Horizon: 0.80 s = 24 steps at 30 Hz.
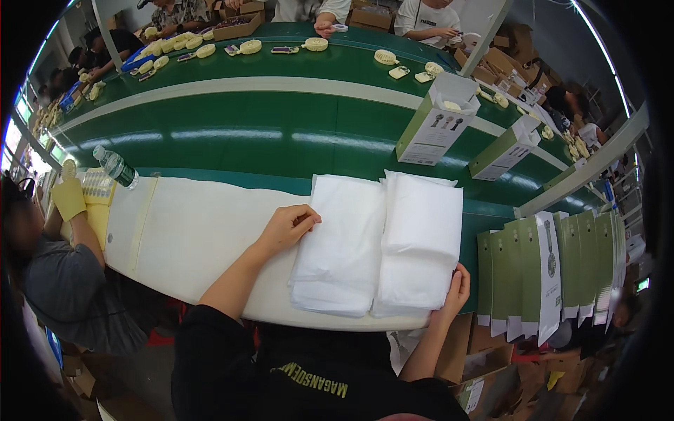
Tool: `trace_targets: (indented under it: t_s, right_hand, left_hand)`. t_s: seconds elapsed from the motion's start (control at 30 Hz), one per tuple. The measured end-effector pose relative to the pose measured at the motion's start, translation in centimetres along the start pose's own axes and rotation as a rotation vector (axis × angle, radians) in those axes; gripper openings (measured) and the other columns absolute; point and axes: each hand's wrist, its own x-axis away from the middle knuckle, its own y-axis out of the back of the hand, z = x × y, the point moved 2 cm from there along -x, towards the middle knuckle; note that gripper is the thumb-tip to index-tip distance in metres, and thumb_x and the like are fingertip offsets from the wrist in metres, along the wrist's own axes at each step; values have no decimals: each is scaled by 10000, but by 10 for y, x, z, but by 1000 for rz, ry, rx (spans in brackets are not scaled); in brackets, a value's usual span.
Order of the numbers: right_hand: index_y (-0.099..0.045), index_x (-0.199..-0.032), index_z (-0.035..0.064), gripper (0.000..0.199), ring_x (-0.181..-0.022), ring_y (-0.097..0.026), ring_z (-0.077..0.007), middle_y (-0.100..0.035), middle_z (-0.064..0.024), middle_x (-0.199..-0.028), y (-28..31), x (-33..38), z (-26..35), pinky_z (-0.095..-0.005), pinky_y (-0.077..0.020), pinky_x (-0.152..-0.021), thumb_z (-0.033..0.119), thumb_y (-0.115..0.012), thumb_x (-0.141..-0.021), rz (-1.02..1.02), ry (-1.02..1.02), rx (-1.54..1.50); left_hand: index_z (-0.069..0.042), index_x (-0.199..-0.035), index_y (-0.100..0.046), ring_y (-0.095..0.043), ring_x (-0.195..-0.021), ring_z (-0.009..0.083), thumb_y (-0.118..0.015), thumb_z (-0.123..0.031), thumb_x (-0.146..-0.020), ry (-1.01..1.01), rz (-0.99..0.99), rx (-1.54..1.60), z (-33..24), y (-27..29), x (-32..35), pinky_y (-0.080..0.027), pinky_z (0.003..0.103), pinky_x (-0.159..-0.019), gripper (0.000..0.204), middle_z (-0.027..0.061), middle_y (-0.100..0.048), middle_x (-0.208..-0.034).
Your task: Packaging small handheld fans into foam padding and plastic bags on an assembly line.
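Two stacks of thin white sheets or flat bags lie side by side in front of me, a left stack (340,245) and a right stack (420,242) with a fold across its middle. At the left stack's upper left edge is my left hand (286,228), its fingers curled and pinched together; whether a sheet is caught between them is hidden. My right hand (453,289) is closed round the lower right edge of the right stack, fingers along its side.
A white padded worktop (203,217) carries the stacks. Beyond runs a green conveyor (239,133) with open green-white boxes (439,123) and cream handheld fans (316,44). More boxes (523,274) stand at right. A bottle (116,167) and a gloved co-worker (70,200) are at left.
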Motion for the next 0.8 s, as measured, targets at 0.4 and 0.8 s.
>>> trace_targets:
  t_s: [0.4,0.8]
  right_hand:
    - [-614,-1069,-8,224,-879,-549,-114,-615,-57,-989,-4,3,-5,-245,-450,-794,143,-476,-979,-34,-21,-4]
    - [-619,-1068,2,222,-871,-540,-104,-611,-45,-988,-14,11,-1,-236,-448,-790,154,-482,-981,-38,-18,18]
  left_hand:
    - [-52,-885,-596,-515,-670,130,-647,-88,-843,-150,-142,-172,-17,5,5,-444,246,-601,75,35,-567,-898]
    - [-84,-906,-590,-518,-731,147,-664,-110,-834,-98,11,-260,-8,17,9,-455,263,-674,106,34,-531,-1006]
